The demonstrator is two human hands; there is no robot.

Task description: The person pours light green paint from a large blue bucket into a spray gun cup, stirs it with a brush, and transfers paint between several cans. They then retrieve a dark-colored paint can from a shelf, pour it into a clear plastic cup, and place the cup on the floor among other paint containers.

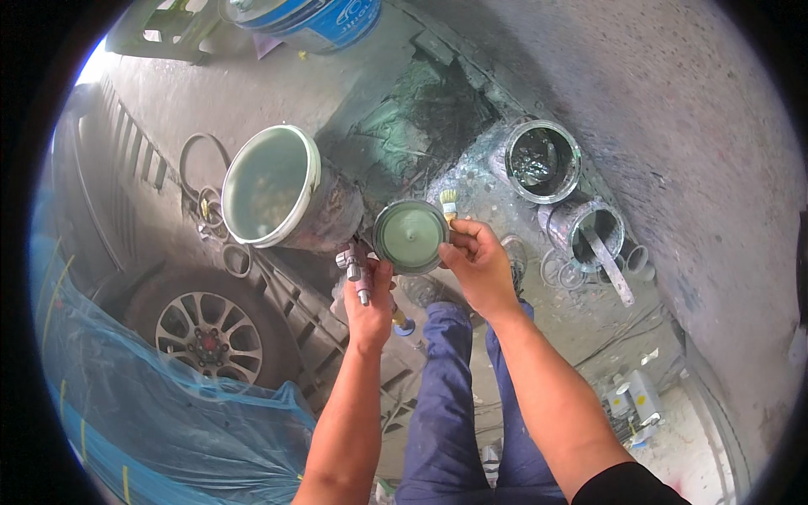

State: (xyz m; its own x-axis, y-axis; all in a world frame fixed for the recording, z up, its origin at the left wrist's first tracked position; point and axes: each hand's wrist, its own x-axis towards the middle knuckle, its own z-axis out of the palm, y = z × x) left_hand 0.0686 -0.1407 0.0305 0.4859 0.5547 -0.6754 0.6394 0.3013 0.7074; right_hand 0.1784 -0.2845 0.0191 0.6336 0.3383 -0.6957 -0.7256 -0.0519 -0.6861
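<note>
Gripping a metal spray gun (353, 263), the left hand (368, 299) is closed around its body; the fingers on the far side are hidden. A round cup (411, 237) of grey-green liquid sits just beside the gun, between both hands, its outer wall and underside out of sight; the joint between cup and gun cannot be made out. The right hand (480, 261) is closed on a small brush (449, 204), bristles pointing away from the person, handle concealed by the hand; its thumb is at the cup's rim. Behind the left hand stands a pale bucket (286, 133), its contents murky. At right, a stick (608, 265) leans in a tin (621, 225), lower end unseen. The blue tub (316, 25) and plastic sheet (185, 412) are cut off by the view's edge.
</note>
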